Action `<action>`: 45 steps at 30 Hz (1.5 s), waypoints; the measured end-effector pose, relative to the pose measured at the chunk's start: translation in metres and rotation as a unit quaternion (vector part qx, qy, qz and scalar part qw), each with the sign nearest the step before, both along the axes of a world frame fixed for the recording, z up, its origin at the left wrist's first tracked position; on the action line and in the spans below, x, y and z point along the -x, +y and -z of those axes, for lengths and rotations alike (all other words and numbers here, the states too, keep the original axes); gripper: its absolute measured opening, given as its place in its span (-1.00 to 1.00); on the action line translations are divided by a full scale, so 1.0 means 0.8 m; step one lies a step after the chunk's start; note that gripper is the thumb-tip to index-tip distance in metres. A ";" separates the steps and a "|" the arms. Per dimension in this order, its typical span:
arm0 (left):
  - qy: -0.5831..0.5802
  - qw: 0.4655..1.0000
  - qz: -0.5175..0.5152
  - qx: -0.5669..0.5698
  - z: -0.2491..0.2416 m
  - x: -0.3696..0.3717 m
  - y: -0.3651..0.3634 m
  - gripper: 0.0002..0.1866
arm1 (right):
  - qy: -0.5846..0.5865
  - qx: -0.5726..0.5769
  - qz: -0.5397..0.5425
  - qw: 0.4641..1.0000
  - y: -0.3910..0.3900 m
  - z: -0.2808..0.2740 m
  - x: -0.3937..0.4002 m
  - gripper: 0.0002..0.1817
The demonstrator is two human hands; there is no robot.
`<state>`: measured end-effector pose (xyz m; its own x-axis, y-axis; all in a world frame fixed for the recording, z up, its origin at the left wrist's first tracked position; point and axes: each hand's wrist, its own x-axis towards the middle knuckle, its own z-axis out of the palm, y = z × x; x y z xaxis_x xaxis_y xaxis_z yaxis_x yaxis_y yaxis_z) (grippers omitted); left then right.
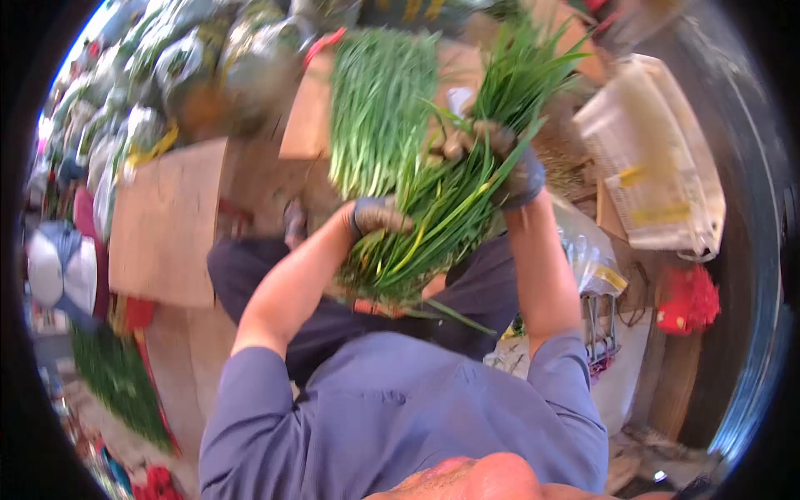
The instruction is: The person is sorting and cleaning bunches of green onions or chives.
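Long, flat green leaves that look like garlic chives (pixel 433 237) lie in a loose, tangled heap over my lap, some of them yellowed. My left hand (pixel 379 218), in a dirty grey glove, grips the near left side of this heap, its thumb on top and its other fingers hidden under the leaves. Farther right, my right hand (pixel 510 162), also gloved, is closed around a bunch of chives (pixel 529 79) whose leaves point away from me. Ahead of my left hand, a neat layer of chives (pixel 379 108) rests on a board, pale ends toward me.
Under the neat layer is a brown board (pixel 304 125). Another board (pixel 167 225) stands at left, near several stuffed plastic bags (pixel 187 67). A white woven sack (pixel 654 150) and a red bundle (pixel 690 300) lie to the right. Another person (pixel 62 267) is at far left, near more greens (pixel 117 379).
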<state>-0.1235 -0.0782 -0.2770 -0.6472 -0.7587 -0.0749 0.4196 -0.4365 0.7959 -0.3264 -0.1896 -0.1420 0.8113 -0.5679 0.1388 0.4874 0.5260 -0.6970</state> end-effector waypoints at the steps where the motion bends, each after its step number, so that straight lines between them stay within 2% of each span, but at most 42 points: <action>1: -0.017 0.998 -0.064 0.000 -0.001 -0.012 0.014 -0.37 | -0.008 -0.018 -0.026 0.999 -0.001 0.015 -0.018 -0.62; 2: -0.065 0.988 -0.138 -0.004 0.029 -0.043 0.011 -0.39 | 0.091 0.155 0.045 0.983 0.000 0.031 -0.036 -0.63; 3: -0.041 0.976 -0.212 -0.033 0.035 -0.079 0.029 -0.42 | 0.179 0.325 0.112 0.922 0.005 0.046 -0.053 -0.64; 4: -0.017 0.957 -0.285 -0.054 0.040 -0.115 0.046 -0.44 | 0.214 0.342 0.128 0.906 0.025 0.058 -0.071 -0.66; 5: 0.080 0.926 -0.359 -0.084 0.014 -0.152 0.070 -0.46 | 0.248 0.357 0.143 0.889 0.044 0.069 -0.089 -0.68; 7: -0.001 0.809 -0.584 -0.063 0.017 -0.191 0.119 -0.55 | 0.233 0.089 0.079 0.965 0.108 0.078 -0.140 -0.75; 9: -0.062 0.732 -0.671 -0.102 0.015 -0.211 0.154 -0.59 | 0.264 0.266 0.177 0.910 0.150 0.190 -0.180 -0.80; 10: -0.091 0.690 -0.708 -0.119 0.013 -0.217 0.166 -0.61 | 0.345 0.331 0.101 0.872 0.154 0.264 -0.197 -0.75; 11: -0.120 0.694 -0.699 -0.123 0.007 -0.213 0.175 -0.62 | 0.421 0.391 0.026 0.818 0.160 0.323 -0.209 -0.69; 13: -0.174 0.711 -0.669 -0.126 -0.004 -0.195 0.176 -0.63 | 0.388 0.261 0.124 0.875 0.177 0.364 -0.213 -0.71; 14: -0.185 0.713 -0.671 -0.079 -0.001 -0.196 0.171 -0.67 | 0.361 0.200 0.169 0.895 0.172 0.368 -0.227 -0.72; 16: -0.178 0.713 -0.672 -0.095 0.005 -0.192 0.179 -0.69 | 0.326 0.192 0.135 0.916 0.171 0.364 -0.223 -0.74; 17: -0.181 0.710 -0.676 -0.084 0.012 -0.193 0.183 -0.68 | 0.343 0.271 0.130 0.890 0.165 0.374 -0.231 -0.75; 19: -0.192 0.751 -0.623 -0.108 0.020 -0.198 0.189 -0.65 | 0.485 0.462 0.059 0.740 0.156 0.370 -0.228 -0.76; 20: -0.198 0.770 -0.595 -0.117 0.020 -0.203 0.187 -0.63 | 0.433 0.350 0.106 0.824 0.161 0.362 -0.231 -0.76; 21: -0.259 0.809 -0.521 -0.082 0.022 -0.209 0.187 -0.55 | 0.369 0.234 0.144 0.888 0.163 0.356 -0.235 -0.77; 23: -0.371 0.861 -0.346 -0.031 -0.004 -0.189 0.210 -0.38 | 0.351 0.136 0.140 0.916 0.164 0.296 -0.233 -0.77; 24: -0.551 0.793 -0.252 0.060 0.004 -0.178 0.215 -0.12 | 0.343 0.188 0.201 0.898 0.163 0.287 -0.239 -0.80; 25: -0.678 0.697 -0.176 0.153 0.013 -0.165 0.213 0.08 | 0.340 0.158 0.177 0.910 0.166 0.249 -0.240 -0.82; 26: -0.689 0.653 -0.239 0.205 0.015 -0.148 0.204 0.06 | 0.336 0.126 0.153 0.921 0.170 0.191 -0.240 -0.83; 27: -0.691 0.606 -0.300 0.255 0.013 -0.128 0.194 0.05 | 0.394 0.102 0.126 0.905 0.181 0.132 -0.238 -0.83; 28: -0.581 0.691 -0.376 0.208 0.002 -0.113 0.185 -0.09 | 0.345 0.135 0.173 0.913 0.194 0.105 -0.242 -0.82; 29: -0.456 0.759 -0.438 0.153 -0.020 -0.101 0.173 -0.21 | 0.204 0.108 0.226 0.946 0.194 0.105 -0.259 -0.77; 30: -0.322 0.807 -0.487 0.092 -0.046 -0.092 0.165 -0.33 | 0.244 -0.065 0.133 0.958 0.201 0.051 -0.250 -0.72; 31: -0.323 0.811 -0.486 0.042 -0.076 -0.094 0.163 -0.46 | 0.229 0.026 0.108 0.967 0.199 0.037 -0.254 -0.71; 34: -0.305 0.800 -0.516 0.032 -0.120 -0.132 0.164 -0.54 | 0.137 0.264 0.089 0.951 0.171 -0.039 -0.224 -0.66; 35: -0.278 0.799 -0.531 0.044 -0.144 -0.144 0.171 -0.57 | 0.112 0.298 0.086 0.944 0.160 -0.054 -0.218 -0.61; 37: -0.212 0.859 -0.463 0.059 -0.197 -0.160 0.172 -0.64 | 0.072 0.323 0.075 0.941 0.127 -0.076 -0.218 -0.48; 38: -0.191 0.866 -0.419 0.194 -0.236 -0.144 0.175 -0.69 | 0.075 0.368 0.050 0.925 0.123 -0.082 -0.224 -0.42; 39: -0.089 0.898 -0.369 0.225 -0.248 -0.149 0.166 -0.69 | 0.075 0.412 0.026 0.908 0.119 -0.087 -0.229 -0.37; 40: -0.054 0.909 -0.348 0.225 -0.263 -0.155 0.164 -0.66 | 0.095 0.501 -0.012 0.860 0.128 -0.083 -0.244 -0.34; 41: -0.074 0.879 -0.430 0.194 -0.294 -0.128 0.164 -0.69 | 0.115 0.585 -0.051 0.801 0.135 -0.094 -0.243 -0.31; 42: -0.096 0.841 -0.508 0.158 -0.325 -0.100 0.165 -0.72 | 0.141 0.499 -0.127 0.846 0.141 -0.096 -0.226 -0.26; 43: -0.063 0.859 -0.470 0.195 -0.333 -0.107 0.160 -0.75 | 0.162 0.405 -0.205 0.876 0.156 -0.104 -0.197 -0.21; 45: 0.003 0.878 -0.399 0.266 -0.340 -0.142 0.146 -0.79 | 0.048 0.387 -0.281 0.877 0.162 -0.059 -0.183 -0.03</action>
<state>-0.0101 0.0387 -0.0053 0.1061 -0.8973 0.4284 0.4286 0.4301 0.7946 -0.1802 -0.0599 -0.0947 0.9617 0.1598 0.2227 0.2229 0.0166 -0.9747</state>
